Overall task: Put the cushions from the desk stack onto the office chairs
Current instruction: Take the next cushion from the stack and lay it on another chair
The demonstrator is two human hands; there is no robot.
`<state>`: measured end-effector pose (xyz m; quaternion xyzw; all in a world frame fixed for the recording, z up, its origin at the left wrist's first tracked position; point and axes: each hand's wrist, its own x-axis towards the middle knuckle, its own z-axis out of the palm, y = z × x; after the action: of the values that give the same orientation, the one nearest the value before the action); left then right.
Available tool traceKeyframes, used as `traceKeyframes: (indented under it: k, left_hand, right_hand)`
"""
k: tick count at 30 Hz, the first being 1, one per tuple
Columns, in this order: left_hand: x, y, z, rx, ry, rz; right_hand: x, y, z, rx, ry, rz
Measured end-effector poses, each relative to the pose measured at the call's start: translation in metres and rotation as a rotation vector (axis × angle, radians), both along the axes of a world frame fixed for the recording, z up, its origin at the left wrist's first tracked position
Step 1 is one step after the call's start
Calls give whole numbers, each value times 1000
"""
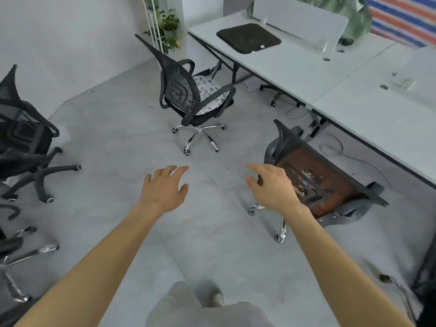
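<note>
On the desk (295, 67) at top right I see 1 black cushion (249, 38), lying flat, all by itself. I count 3 cushions in total: that one, 1 white cushion (210, 90) w/ little pics on the seat of the middle chair (179, 90), and 1 brown cushion (330, 185) on the seat of the right chair (283, 138), which is pushed part way under the desk. Chairs: I count 5, incl. a black-legged chair (23, 138) at left, a shiny-legged chair (23, 253) at bottom left that's cut off, and a chair base (274, 95) poking out under the desk. 2 hands are out in front, above the floor (118, 138). The left hand (164, 187) is wide open, fingers spread, w/ 1 ring (168, 169), and holds nothing. The right hand (273, 187) is open too, fingers a bit bent, holding nothing. It's right by the right chair's arm, but I can't tell if it touches.
</note>
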<state>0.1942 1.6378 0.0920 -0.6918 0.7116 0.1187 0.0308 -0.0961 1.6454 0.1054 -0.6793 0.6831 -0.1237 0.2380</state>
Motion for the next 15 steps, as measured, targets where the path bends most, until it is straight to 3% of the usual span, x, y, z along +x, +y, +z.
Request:
traceKeyframes:
  k: [7,15]
  left_hand:
    - [38,-172,-6,-24,-21,-92]
    - [27,-387,1,-22,-29,-335]
  right_hand:
    - [31,-137,-2,-32,32,-107]
    - [36,-271,19,-43,28,-392]
